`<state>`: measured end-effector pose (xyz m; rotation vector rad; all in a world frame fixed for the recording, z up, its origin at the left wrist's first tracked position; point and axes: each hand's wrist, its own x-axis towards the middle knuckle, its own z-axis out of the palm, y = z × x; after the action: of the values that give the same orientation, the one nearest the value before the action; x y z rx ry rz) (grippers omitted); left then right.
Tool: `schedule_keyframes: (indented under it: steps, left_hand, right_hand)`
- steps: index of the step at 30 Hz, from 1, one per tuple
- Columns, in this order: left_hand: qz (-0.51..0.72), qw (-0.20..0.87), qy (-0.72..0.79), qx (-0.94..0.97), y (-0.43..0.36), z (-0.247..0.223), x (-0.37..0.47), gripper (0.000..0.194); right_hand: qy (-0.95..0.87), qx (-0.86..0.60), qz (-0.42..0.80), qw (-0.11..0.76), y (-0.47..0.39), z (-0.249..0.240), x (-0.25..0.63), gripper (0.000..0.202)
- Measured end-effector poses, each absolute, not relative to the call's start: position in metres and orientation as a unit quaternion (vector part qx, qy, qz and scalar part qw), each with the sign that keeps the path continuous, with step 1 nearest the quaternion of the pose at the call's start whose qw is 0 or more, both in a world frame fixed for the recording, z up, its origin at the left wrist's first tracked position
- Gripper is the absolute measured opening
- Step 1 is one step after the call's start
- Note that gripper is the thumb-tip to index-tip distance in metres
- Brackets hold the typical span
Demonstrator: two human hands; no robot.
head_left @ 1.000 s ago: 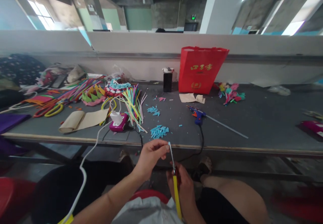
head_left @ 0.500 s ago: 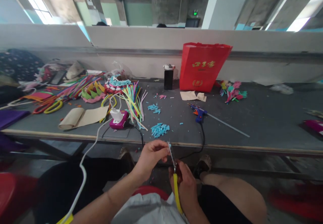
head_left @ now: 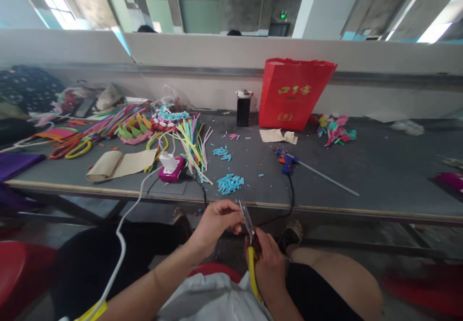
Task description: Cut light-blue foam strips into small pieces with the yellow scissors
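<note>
**Working on a Narrow Margin**

In the head view, I am seeing the right hand (head_left: 268, 265) grasping the scissors (head_left: 252, 273), with the blades (head_left: 248, 219) pointing away from the body and lying right beside the fingertips of the left hand (head_left: 219, 222). That hand is keeping thumb and forefinger pinched; whatever may be between them is too small for me to tell. Both hands are working just off the front edge of the table (head_left: 390, 176), near the pile of blue pieces (head_left: 230, 184) lying on it. I am judging a nicked fingertip the chief danger, should the blades be closing while fingers are crowding them. Anything slipping from that pinch could be falling below the table. I am also watching the white cable (head_left: 122, 248) running beside the left forearm (head_left: 162, 275), which a sideways swing could be snagging. The cord (head_left: 292, 198), hanging over the edge, could be dragging the glue gun (head_left: 287, 163) if a knee is catching it.
</note>
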<state>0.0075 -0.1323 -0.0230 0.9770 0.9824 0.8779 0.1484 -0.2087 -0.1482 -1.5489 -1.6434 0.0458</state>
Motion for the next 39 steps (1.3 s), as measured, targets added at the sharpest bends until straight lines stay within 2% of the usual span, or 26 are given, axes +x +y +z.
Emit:
schedule_keyframes:
  steps: [11,20,25,39]
  left_hand:
    - [0.366,0.623,0.465,0.511,-0.131,-0.022,0.006,0.009]
    - [0.349,0.62,0.458,0.533,-0.13,-0.022,0.003,0.005]
    - [0.347,0.619,0.456,0.537,-0.129,-0.024,0.002,0.004]
    - [0.35,0.614,0.455,0.542,-0.13,-0.021,0.004,0.011]
  right_hand:
    - [-0.648,-0.612,0.048,0.45,-0.211,-0.158,0.146,0.025]
    - [-0.65,-0.617,0.047,0.441,-0.21,-0.15,0.145,0.026]
    - [-0.653,-0.624,0.058,0.426,-0.21,-0.146,0.146,0.025]
    - [-0.652,-0.602,0.069,0.456,-0.211,-0.151,0.144,0.024]
